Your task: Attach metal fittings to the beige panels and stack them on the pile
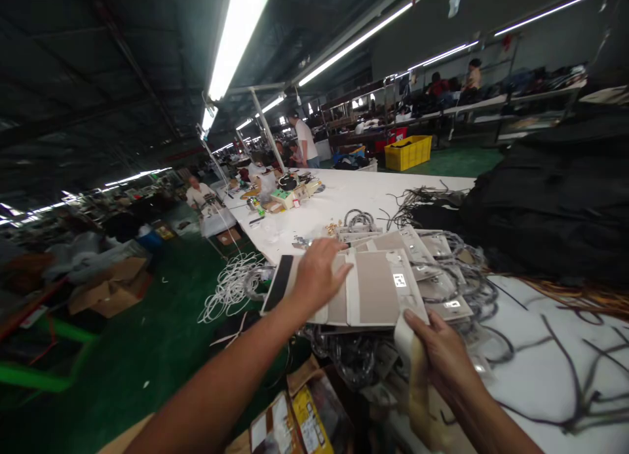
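Observation:
A beige fabric panel (377, 287) with a black end strip, a pale band across it and a small white label lies flat in front of me. My left hand (318, 275) rests on its left half, fingers laid over the fabric and thumb apart. At the panel's lower right corner, my right hand (445, 346) pinches a cream strip (417, 356) that hangs down below the edge. Whether the strip is joined to the panel, I cannot tell. Beneath and behind lie more beige panels (437, 245) with clear plastic and looped grey cords (484, 297).
The white table (339, 182) stretches away, with dark cords (565, 369) at right and a large black fabric pile (550, 192). Below me are open cartons with a yellow packet (310, 421). A white cord tangle (230, 283) hangs at left. Several people work farther off.

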Action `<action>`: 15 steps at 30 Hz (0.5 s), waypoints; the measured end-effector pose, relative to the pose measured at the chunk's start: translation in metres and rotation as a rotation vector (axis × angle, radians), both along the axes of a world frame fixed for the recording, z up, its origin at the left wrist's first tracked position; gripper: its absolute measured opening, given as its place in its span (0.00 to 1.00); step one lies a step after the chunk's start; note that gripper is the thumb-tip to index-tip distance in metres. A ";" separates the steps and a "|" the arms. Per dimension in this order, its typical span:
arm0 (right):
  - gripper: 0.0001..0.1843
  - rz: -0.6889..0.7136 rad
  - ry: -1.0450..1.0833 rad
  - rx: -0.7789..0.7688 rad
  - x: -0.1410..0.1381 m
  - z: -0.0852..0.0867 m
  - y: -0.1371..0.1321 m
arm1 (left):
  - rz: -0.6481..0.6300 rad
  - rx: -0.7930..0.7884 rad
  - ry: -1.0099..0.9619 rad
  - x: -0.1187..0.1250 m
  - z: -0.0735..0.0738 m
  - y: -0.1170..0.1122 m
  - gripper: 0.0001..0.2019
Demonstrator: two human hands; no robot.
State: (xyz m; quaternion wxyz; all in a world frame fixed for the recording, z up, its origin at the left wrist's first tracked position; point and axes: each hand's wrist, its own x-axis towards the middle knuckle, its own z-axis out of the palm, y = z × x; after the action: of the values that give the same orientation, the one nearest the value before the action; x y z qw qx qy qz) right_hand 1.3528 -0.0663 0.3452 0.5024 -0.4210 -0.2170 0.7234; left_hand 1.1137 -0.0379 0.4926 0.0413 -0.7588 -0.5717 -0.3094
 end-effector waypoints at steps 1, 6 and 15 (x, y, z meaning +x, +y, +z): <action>0.43 0.009 0.027 -0.027 -0.004 -0.007 0.002 | -0.046 -0.048 -0.073 0.016 -0.024 -0.005 0.14; 0.37 0.150 0.026 0.075 -0.009 -0.024 0.004 | 0.127 -0.505 -0.577 0.071 -0.125 -0.060 0.15; 0.38 0.262 -0.278 0.106 0.007 -0.047 -0.008 | 0.153 -0.634 -0.810 0.077 -0.158 -0.095 0.15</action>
State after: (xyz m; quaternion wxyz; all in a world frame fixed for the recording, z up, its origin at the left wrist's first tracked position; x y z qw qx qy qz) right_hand 1.3602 -0.0745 0.2985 0.3907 -0.4581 -0.3749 0.7049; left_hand 1.1907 -0.1328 0.3349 -0.3925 -0.5095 -0.6613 -0.3859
